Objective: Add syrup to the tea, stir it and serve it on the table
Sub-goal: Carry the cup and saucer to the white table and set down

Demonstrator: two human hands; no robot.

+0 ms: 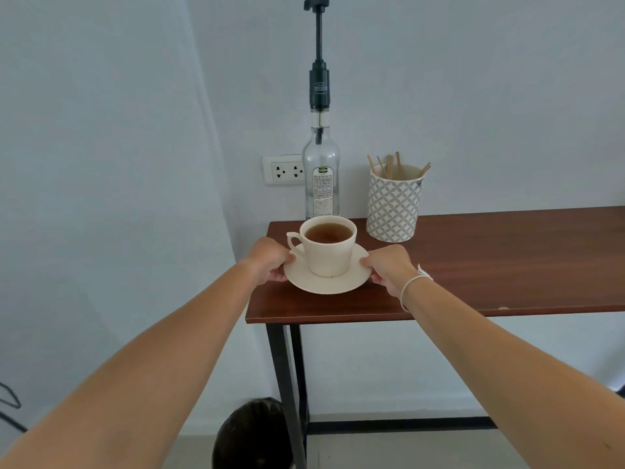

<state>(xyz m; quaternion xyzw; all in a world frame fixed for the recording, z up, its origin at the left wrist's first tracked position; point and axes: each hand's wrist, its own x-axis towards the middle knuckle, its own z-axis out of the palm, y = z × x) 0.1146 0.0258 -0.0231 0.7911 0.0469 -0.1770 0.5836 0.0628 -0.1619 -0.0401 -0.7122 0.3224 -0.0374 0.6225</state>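
Note:
A cream cup [329,255] full of brown tea stands on a cream saucer [321,284] at the left end of the dark wooden table [490,265]. My left hand [269,260] grips the saucer's left rim and my right hand [389,269] grips its right rim. The cup's handle points left, toward my left hand. Just behind the cup stands a clear glass syrup bottle [321,177] with a tall black pump on top. To its right, a patterned holder [394,204] contains several wooden stir sticks.
The table stands against a white wall with a double socket [284,170] behind the bottle. Black metal legs [284,384] support the table. A dark round bin [253,434] sits on the floor under the left end. The tabletop extends to the right.

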